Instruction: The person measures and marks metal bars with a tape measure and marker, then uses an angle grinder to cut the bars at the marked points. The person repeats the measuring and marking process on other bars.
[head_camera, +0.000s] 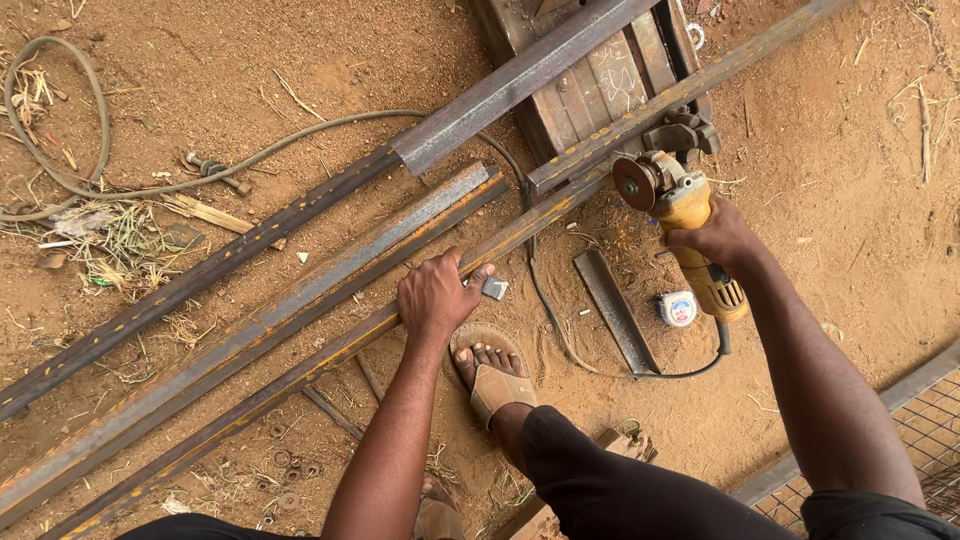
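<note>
The yellow angle grinder (685, 215) is hovering at two o'clock, its disc beside a long steel bar (330, 345), the right hand (715, 238) clamped around its body. At centre, the left hand (435, 297) is pressing closed onto that bar, lying over sandy ground (850, 200) near a tape measure (678, 308).

Long steel bars (300, 300) cut off at both frame edges.

Tape measure (679, 308) lies right of offcut (616, 309).
</note>
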